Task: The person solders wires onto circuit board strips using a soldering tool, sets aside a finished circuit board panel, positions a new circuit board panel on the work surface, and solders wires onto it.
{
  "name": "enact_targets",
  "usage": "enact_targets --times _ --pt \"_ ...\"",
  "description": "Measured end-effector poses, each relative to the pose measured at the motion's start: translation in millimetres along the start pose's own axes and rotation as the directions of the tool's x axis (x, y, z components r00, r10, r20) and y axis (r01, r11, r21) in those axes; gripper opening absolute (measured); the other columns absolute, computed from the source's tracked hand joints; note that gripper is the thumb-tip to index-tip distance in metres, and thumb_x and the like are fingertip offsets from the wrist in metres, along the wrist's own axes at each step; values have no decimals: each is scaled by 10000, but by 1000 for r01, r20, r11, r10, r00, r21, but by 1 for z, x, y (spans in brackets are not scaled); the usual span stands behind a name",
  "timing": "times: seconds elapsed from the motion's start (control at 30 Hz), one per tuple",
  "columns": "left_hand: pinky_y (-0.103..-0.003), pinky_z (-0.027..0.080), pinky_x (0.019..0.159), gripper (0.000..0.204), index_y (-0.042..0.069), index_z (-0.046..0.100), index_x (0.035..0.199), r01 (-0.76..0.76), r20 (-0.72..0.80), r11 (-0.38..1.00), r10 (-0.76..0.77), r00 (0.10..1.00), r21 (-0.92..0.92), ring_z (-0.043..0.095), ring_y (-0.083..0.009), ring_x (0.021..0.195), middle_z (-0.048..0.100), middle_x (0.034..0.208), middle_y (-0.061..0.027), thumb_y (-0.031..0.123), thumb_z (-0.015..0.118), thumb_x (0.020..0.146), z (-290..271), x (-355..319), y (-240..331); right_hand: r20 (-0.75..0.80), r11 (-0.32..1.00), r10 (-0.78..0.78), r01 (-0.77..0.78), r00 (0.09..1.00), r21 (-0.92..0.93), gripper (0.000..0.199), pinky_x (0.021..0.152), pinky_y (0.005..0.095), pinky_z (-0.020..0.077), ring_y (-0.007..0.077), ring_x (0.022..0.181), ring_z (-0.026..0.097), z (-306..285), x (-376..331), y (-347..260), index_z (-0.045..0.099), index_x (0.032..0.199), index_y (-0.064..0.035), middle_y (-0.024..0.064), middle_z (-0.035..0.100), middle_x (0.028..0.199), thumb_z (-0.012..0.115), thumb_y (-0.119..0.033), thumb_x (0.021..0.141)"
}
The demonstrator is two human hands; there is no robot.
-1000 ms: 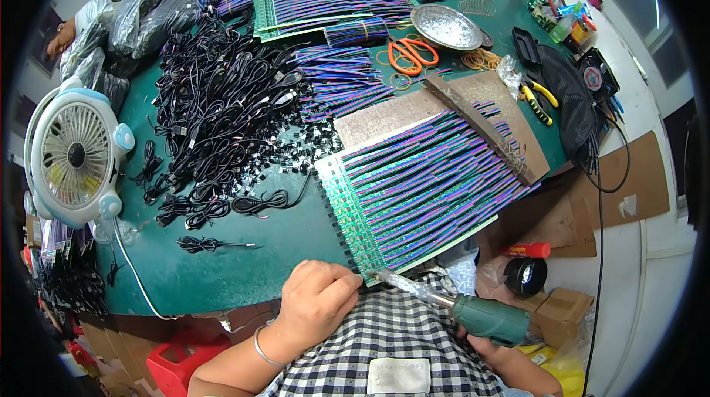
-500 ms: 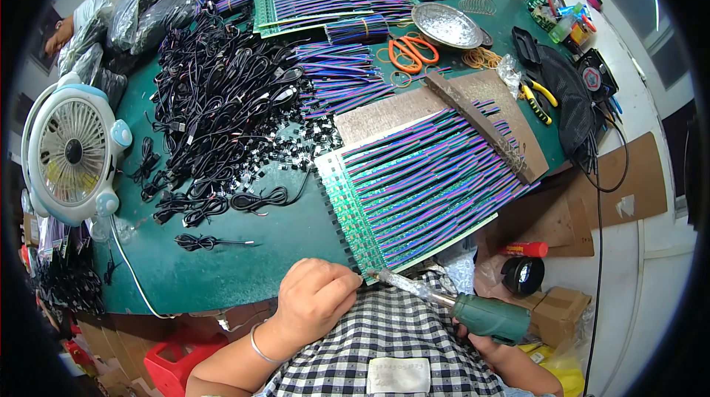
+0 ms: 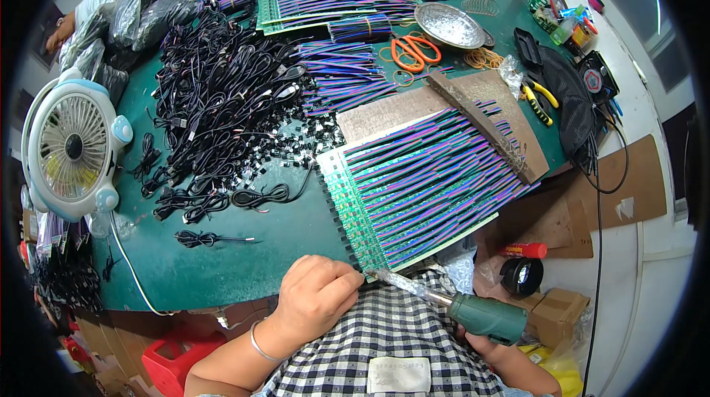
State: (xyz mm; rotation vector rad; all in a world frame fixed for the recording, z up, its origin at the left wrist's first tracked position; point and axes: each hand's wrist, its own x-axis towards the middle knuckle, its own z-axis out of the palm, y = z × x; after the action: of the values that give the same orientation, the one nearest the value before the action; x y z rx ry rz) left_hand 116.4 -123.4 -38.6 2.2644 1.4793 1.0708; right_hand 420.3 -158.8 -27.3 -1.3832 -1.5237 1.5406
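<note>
My right hand point(image 3: 479, 343) is wrapped round the green body of a soldering gun point(image 3: 484, 317), whose long, wrapped-looking barrel points left. The gun's tip touches or nearly touches the near left corner of a green circuit-board panel point(image 3: 347, 208). Beside that corner, my left hand point(image 3: 316, 293) is closed in a pinch; whatever sits between its fingertips is too small to make out. Rows of blue, pink and black wires point(image 3: 436, 182) run from the panel toward the right. Small black connectors point(image 3: 334, 208) line the panel's left edge.
A wooden bar point(image 3: 481, 125) lies across the wires on a brown board point(image 3: 381, 117). Left of the panel are heaped black cables point(image 3: 222, 101) and a white fan point(image 3: 74, 146). Orange scissors point(image 3: 416, 53), a metal dish point(image 3: 451, 25) and yellow-handled pliers point(image 3: 538, 101) lie farther back.
The view has shifted very slightly. Both hands and the soldering gun keep nearly the same place at the panel's corner.
</note>
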Motion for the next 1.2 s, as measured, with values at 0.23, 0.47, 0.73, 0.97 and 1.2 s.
enact_targets --times 0.23,0.47,0.73,0.97,1.2 --pt "-331 462 592 307 85 626 794 -14 -1 1000 14 1000 11 579 -206 668 613 759 -21 5 719 512 2 -1 1 44 986 -99 104 994 -128 227 686 326 491 232 759 639 -4 -5 17 671 933 -13 110 659 871 704 -137 746" --pt "-331 461 590 322 84 627 798 -21 0 1000 21 1000 19 577 -210 668 612 760 -24 11 721 499 2 -2 0 -9 991 -119 118 993 -67 211 648 330 490 241 728 637 -4 -5 16 668 907 -5 118 654 837 705 -124 737" --pt "-332 447 611 240 88 631 808 -13 10 1000 12 1000 17 557 -197 689 588 792 -10 53 712 585 1 -1 -1 35 981 -26 33 999 -190 219 669 327 492 241 723 639 -12 -8 23 662 906 2 114 654 818 708 -125 734" --pt "-332 458 587 302 83 627 789 -16 10 1000 16 1000 20 580 -209 667 607 751 -24 -3 719 515 1 1 1 -85 992 -121 123 989 24 248 744 331 495 235 794 645 -5 -10 22 657 926 5 118 661 880 714 -129 725" --pt "-333 447 620 254 72 638 847 -12 22 1000 12 1000 14 556 -202 694 591 803 -22 39 714 607 1 -5 0 -32 997 28 -31 999 -71 257 726 330 496 232 801 643 -8 -12 13 658 938 3 121 659 896 711 -134 728"
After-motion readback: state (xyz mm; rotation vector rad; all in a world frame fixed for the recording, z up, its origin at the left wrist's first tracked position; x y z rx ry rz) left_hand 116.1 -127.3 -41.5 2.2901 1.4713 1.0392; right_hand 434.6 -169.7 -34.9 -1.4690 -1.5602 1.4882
